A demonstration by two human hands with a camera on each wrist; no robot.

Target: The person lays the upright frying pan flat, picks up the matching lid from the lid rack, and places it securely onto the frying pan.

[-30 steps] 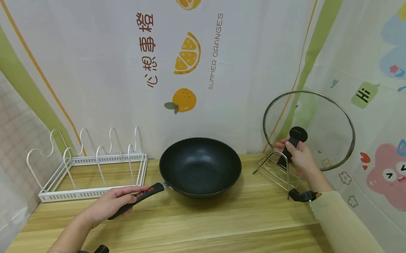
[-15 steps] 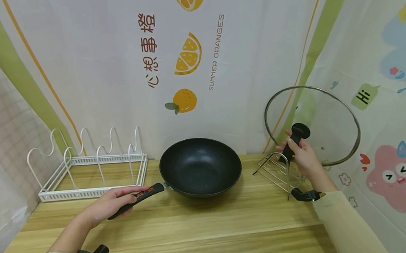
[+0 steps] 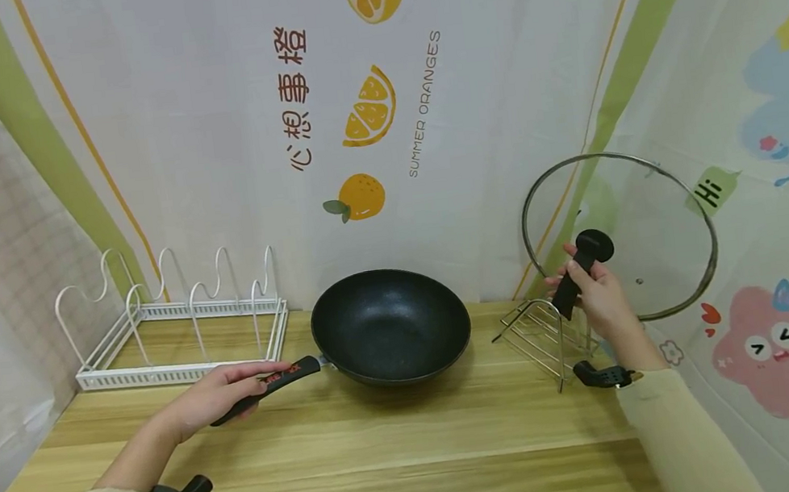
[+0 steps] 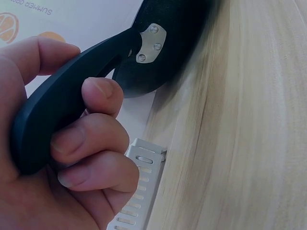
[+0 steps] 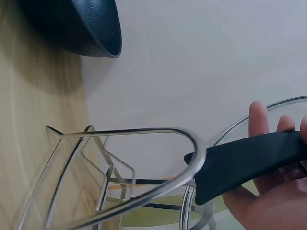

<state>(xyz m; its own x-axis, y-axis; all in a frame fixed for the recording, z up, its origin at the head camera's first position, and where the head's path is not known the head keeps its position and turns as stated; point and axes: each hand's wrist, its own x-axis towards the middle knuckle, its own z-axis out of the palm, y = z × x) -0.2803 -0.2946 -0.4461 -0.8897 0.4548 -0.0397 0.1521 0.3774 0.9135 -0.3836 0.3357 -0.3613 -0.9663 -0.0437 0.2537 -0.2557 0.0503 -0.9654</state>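
Note:
A black wok point(image 3: 391, 331) sits on the wooden table in the middle of the head view, its handle pointing left. My left hand point(image 3: 211, 400) grips that handle, and the left wrist view shows its fingers curled round the black grip point(image 4: 57, 98). On the right, my right hand point(image 3: 605, 301) holds a glass lid point(image 3: 658, 248) by its black handle point(image 5: 244, 160). The lid stands nearly upright, with its clear face toward the right wall. Directly beside it is a small metal wire rack point(image 3: 559, 333); in the right wrist view the handle's lower end overlaps the rack's loop.
At the back left stands a white pan rack point(image 3: 161, 376) with several tall curved dividers. Printed curtains point(image 3: 221, 136) hang behind and along the right side of the table point(image 3: 390, 466).
My right hand has lifted the glass lid slightly up and to the right, away from the wire rack. The left hand and the wok have hardly moved.

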